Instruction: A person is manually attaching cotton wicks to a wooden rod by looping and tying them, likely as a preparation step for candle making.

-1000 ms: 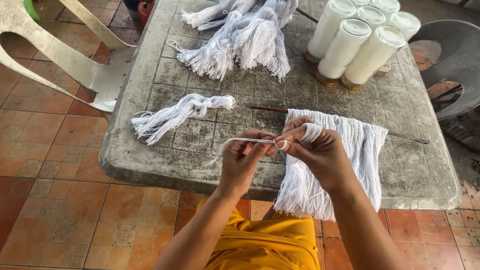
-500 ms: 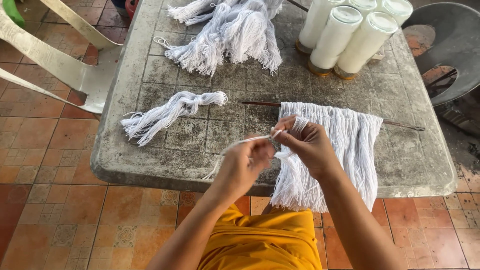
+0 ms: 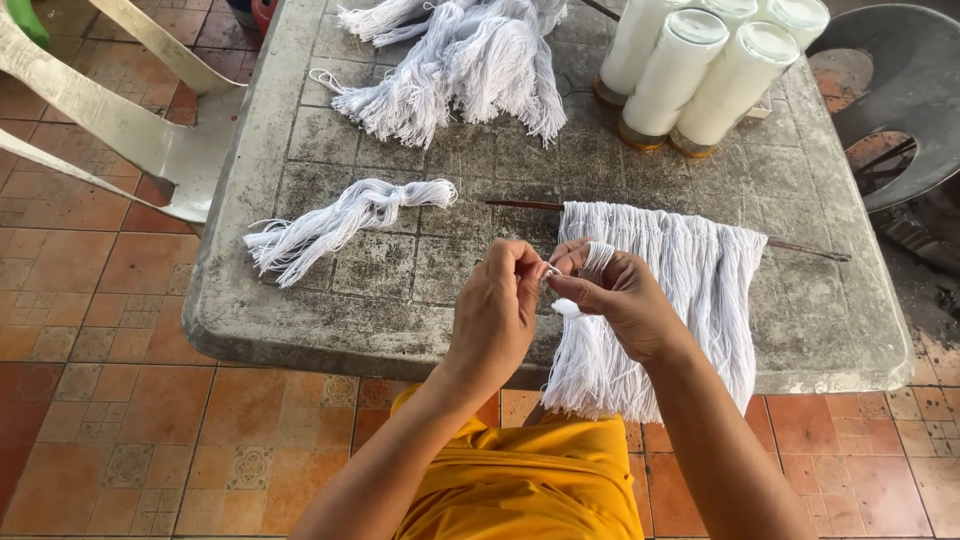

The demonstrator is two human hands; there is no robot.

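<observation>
My left hand [image 3: 497, 308] and my right hand [image 3: 618, 293] meet over the near edge of a grey stone table [image 3: 330, 290]. Both pinch a short white thread [image 3: 566, 306] between their fingertips; a loop of it is wound round my right forefinger. Just behind my right hand a thin dark stick [image 3: 800, 249] lies across the table, with a curtain of white threads [image 3: 690, 290] tied on it and hanging over the edge. A loose bundle of white threads [image 3: 340, 222] lies to the left of my hands.
A big heap of white tassels [image 3: 460, 70] lies at the back of the table. Several tall white candles in glass jars [image 3: 700, 75] stand at the back right. A pale plastic chair [image 3: 110, 120] is on the left, a dark chair [image 3: 900, 90] on the right.
My left hand has moved up and right to close against my right hand. The long thread end that trailed out to the left is drawn in and no longer shows.
</observation>
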